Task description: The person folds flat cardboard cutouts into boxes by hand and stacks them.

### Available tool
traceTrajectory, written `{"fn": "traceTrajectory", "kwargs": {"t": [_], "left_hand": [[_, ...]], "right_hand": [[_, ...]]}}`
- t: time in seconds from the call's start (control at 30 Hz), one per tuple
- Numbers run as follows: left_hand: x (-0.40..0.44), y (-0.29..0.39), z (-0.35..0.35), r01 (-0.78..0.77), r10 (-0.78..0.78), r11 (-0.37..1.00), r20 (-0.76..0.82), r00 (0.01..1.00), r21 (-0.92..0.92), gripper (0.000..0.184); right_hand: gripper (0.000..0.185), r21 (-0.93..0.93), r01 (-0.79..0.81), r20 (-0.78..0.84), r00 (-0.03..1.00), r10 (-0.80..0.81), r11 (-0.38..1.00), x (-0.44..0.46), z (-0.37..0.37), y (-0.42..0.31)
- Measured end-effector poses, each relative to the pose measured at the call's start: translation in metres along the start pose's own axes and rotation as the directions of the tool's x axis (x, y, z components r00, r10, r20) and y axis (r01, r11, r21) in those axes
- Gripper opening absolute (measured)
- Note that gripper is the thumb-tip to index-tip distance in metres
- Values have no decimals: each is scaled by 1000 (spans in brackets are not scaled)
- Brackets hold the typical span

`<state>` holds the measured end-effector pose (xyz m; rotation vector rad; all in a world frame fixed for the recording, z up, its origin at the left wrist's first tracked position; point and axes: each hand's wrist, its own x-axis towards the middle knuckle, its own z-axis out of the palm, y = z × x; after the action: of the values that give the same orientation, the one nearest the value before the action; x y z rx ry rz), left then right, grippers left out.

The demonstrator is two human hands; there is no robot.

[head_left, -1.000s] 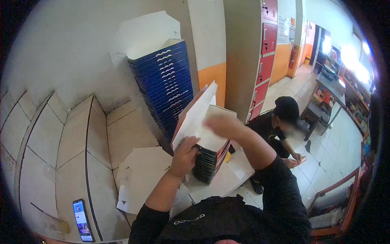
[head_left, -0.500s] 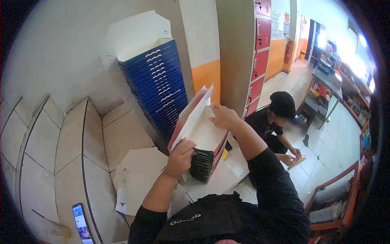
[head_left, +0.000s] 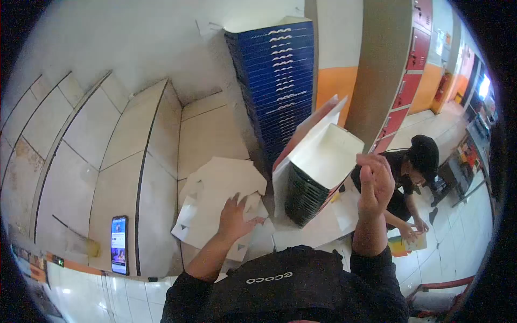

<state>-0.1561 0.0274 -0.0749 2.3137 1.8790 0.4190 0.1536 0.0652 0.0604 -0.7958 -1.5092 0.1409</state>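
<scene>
My left hand [head_left: 237,218], fingers spread, is over flat white card sheets [head_left: 226,183] on the tiled ledge. My right hand [head_left: 376,180] is raised with bent fingers beside the right edge of a stack of nested open boxes [head_left: 309,196]; whether it touches the rim is unclear. The top box shows a white inside [head_left: 331,156], and its flaps stand up on the left. Behind it rises a tall stack of nested blue boxes [head_left: 280,81] against the wall.
A phone [head_left: 119,245] with a lit screen lies on the tiled steps at the left. Red lockers [head_left: 407,89] stand at the back right. Another person [head_left: 423,161] in a black cap crouches at the right, both hands on a small flat piece.
My left hand has left the box flaps and moved down to the flat sheets. My right hand has come out of the top box to its right side. The view has turned left.
</scene>
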Motion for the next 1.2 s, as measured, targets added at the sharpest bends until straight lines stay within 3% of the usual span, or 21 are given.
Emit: {"fn": "traceTrajectory", "kwargs": {"t": [0.07, 0.13, 0.17, 0.27, 0.37, 0.43, 0.57, 0.67, 0.87, 0.97, 1.03, 1.1, 1.13, 1.2], "left_hand": [[-16, -11, 10, 307, -343, 938, 291, 893, 163, 68], [-23, -31, 32, 235, -283, 952, 273, 919, 197, 74], [-27, -40, 40, 196, -250, 957, 264, 931, 214, 77], [-5, -41, 10, -18, -96, 985, 632, 769, 171, 71], [-13, -70, 1, 106, -74, 994, 488, 870, -39, 59], [-11, -72, -17, 276, -105, 939, 591, 800, -206, 51], [-14, -91, -9, 590, -194, 699, 686, 701, -405, 36], [-26, -117, 16, 715, -102, 207, 712, 695, -668, 26], [-37, -124, 40, 684, -144, 120, 669, 729, -720, 22], [-30, -92, 10, 636, -358, 467, 527, 771, -614, 18], [-34, -83, -26, 432, -407, 556, 220, 886, -711, 17], [-36, -57, -71, 284, -590, 456, -47, 806, -843, 16], [-37, -38, -93, 201, -749, 309, -108, 654, -930, 16], [-44, -15, -118, -66, -738, 241, -227, 635, -968, 15]], "right_hand": [[13, 78, 24, 114, 993, -32, 997, -7, 8, -12], [9, 81, 69, 211, 974, -84, 994, -9, 19, -29], [7, 197, 108, 212, 966, -150, 974, -12, 29, -27], [9, 272, 122, 356, 909, -218, 954, -20, 44, -36], [12, 355, 129, 431, 856, -285, 926, -30, 54, -37], [12, 396, 134, 450, 834, -320, 908, -35, 58, -39], [13, 399, 118, 460, 832, -310, 909, -41, 59, -37], [13, 399, 111, 465, 831, -305, 910, -42, 60, -37], [13, 407, 71, 493, 822, -284, 911, -45, 63, -37], [12, 399, 45, 526, 807, -269, 916, -50, 69, -39], [18, 399, 34, 600, 746, -289, 916, -53, 74, -39], [26, 369, 0, 667, 697, -265, 929, -60, 82, -44], [32, 340, -28, 698, 678, -232, 940, -63, 88, -48], [49, 270, -72, 764, 623, -168, 960, -70, 98, -57]]}}
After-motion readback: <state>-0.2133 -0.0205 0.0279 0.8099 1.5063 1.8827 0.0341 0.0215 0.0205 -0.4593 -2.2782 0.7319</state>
